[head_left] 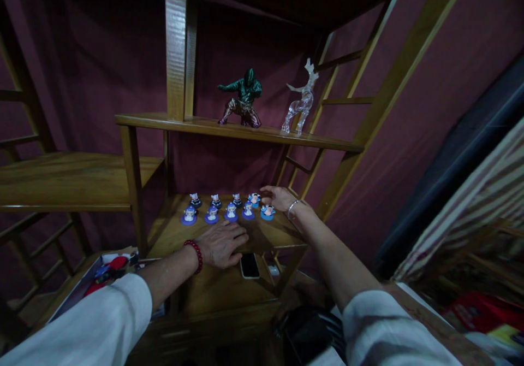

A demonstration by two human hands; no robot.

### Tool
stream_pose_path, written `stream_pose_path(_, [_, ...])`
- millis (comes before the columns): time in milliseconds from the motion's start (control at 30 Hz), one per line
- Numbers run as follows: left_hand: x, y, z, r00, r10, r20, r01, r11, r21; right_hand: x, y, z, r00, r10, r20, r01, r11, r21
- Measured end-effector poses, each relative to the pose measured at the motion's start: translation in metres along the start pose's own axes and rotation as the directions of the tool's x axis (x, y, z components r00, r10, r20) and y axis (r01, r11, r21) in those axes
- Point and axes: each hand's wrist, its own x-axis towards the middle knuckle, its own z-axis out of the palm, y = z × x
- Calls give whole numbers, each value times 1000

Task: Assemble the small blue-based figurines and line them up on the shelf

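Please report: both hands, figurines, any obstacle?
Right hand beside right-end figurines, grip unclear. Left hand palm down near front row. Figurines standing in two rows. Phone lies apart.

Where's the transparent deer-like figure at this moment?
The transparent deer-like figure stands on the shelf board right of centre in the head view, to the right of the crouching green figure and above the right hand.

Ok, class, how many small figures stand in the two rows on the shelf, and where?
9 visible. Back row, left to right: three dark-based figures, then a blue-based figure. Front row: four purple-based figures, then another blue-based figure. The left hand could hide more.
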Motion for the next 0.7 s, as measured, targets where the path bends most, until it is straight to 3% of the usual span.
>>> stream_pose_path(133, [1, 1, -3, 1000, -4, 18, 4, 1000, 7, 23, -6, 3, 1000, 16, -17, -19, 989, -144])
stream_pose_path(300, [2, 0, -3, 999, -3, 36, 3, 1000, 23, 46, -14, 16, 996, 50, 72, -33, 975, -219])
stream_pose_path(467, [1, -2, 1, 999, -20, 41, 20, 1000, 10, 56, -25, 21, 976, 29, 216, 36, 955, -294])
stream_pose_path(700, [2, 0, -3, 999, -32, 27, 32, 999, 3, 62, -22, 32, 964, 103, 243, -8, 932, -363])
